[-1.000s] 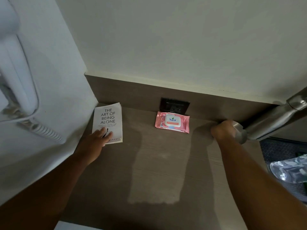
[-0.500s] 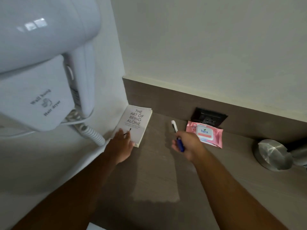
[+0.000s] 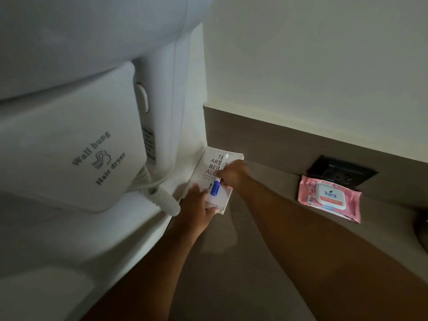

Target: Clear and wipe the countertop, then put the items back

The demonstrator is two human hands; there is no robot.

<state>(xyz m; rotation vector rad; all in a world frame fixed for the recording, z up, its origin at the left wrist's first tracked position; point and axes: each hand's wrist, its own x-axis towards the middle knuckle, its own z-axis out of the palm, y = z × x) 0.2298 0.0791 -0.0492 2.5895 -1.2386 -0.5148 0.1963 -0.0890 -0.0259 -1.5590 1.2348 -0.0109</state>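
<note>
At the countertop's [image 3: 243, 262] back-left corner, the left hand [image 3: 200, 210] pressed flat on a book [image 3: 208, 172]. The right hand [image 3: 232, 173] gripped a pen [image 3: 218, 176] over it; wipes [image 3: 330, 198] lay by the back edge.

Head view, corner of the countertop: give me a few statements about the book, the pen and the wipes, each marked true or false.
1. The right hand holds a pen over the book. True.
2. The left hand rests on the wipes. False: it lies on the book's near edge.
3. The wipes lie in front of a black wall socket. True.
4. The book lies in the middle of the countertop. False: it sits in the corner, against the side wall, beneath the hair dryer.
5. The pen has a red cap. False: its near end is blue, the rest white.
</note>
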